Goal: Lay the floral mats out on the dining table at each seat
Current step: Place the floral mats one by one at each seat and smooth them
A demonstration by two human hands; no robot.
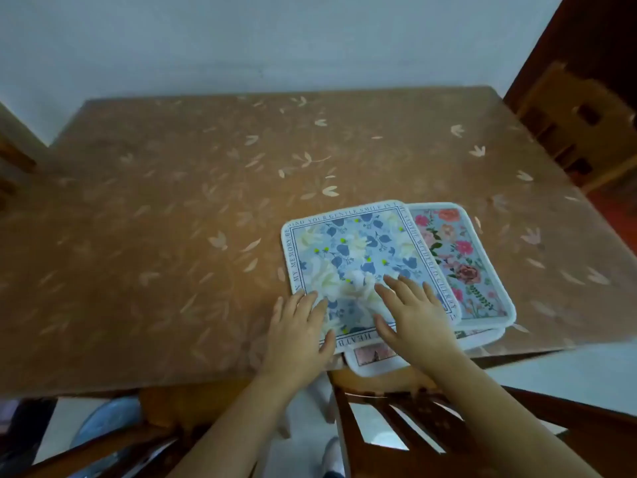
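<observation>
A stack of floral mats lies near the front right edge of the dining table (172, 219). The top mat (362, 250) is blue and white with a text border. Under it, shifted right, shows a mat with pink and red roses (462, 260). A third mat's corner (375, 357) sticks out over the table's front edge. My left hand (298, 329) rests flat on the top mat's near left corner, fingers spread. On the mat's near right part my right hand (413, 312) lies flat, fingers spread too.
A brown leaf-patterned cloth covers the table. A wooden chair back (431, 419) stands right below me at the front edge. Another chair (579, 125) stands at the far right, and a chair part (13, 160) shows at the left. A pale wall runs behind the table.
</observation>
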